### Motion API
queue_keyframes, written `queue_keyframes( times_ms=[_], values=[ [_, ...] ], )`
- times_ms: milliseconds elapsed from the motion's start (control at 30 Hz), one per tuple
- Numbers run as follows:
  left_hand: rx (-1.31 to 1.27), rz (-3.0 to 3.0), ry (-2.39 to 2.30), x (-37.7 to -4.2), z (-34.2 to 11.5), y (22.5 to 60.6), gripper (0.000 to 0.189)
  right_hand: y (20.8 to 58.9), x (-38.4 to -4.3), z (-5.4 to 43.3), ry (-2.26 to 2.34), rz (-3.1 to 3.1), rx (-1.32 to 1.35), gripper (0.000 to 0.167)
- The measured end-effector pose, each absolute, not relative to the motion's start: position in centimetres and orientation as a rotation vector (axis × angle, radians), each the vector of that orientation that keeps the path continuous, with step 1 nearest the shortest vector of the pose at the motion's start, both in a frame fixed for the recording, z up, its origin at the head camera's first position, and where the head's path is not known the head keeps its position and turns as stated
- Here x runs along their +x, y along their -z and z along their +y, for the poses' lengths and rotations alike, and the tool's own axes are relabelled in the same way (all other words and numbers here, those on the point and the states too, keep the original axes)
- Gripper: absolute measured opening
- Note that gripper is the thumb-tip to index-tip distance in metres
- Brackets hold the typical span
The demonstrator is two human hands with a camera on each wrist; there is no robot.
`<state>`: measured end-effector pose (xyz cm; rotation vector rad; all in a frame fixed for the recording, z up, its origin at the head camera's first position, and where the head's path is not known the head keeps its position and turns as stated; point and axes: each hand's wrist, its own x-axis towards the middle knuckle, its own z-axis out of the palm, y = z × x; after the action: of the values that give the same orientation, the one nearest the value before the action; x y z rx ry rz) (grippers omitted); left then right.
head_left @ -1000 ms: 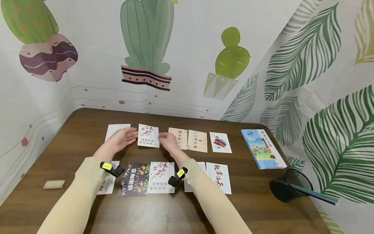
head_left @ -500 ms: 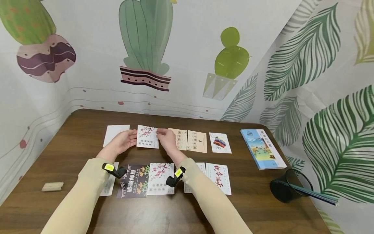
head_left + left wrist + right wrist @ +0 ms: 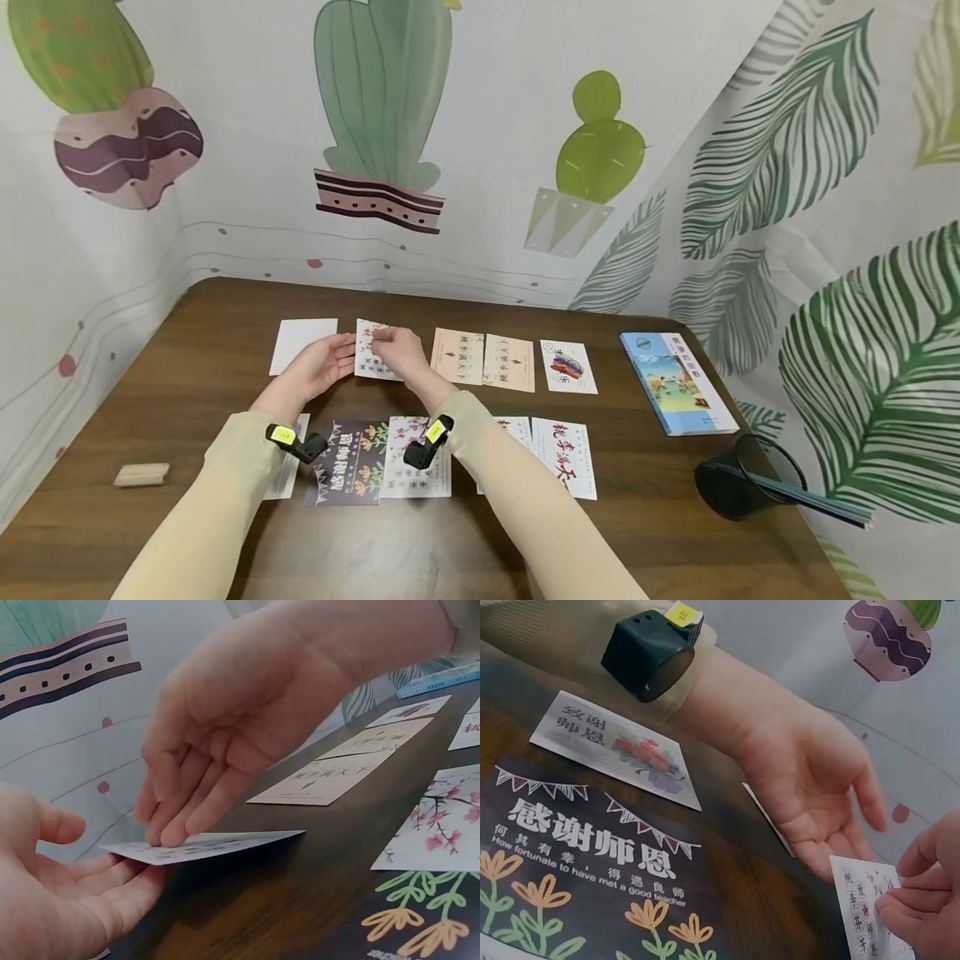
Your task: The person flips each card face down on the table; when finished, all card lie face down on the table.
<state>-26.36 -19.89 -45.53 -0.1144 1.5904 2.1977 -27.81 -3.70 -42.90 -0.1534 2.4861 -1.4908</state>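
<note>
Blossom card [image 3: 372, 350] (far row) lifted between both hands.
</note>
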Motion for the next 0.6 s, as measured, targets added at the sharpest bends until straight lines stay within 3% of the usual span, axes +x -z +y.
queue_keyframes(
  times_ms=[233, 433, 600],
  values=[
    [-0.057, 1.573, -2.258, -25.9, -19.2, 44.3, 0.06, 42.7, -27.9, -3.2, 1.559, 2.516, -0.205, 0.034],
    [0.02, 1.645, -2.328, -25.4, -18.5, 42.3, 0.059, 41.7, -28.1, -2.9, 1.79, 2.467, -0.221, 0.046],
    [0.1, 1.753, -2.292, -24.9, -17.9, 40.9, 0.056, 40.9, -28.3, -2.6, 1.891, 2.436, -0.236, 0.038]
  ],
)
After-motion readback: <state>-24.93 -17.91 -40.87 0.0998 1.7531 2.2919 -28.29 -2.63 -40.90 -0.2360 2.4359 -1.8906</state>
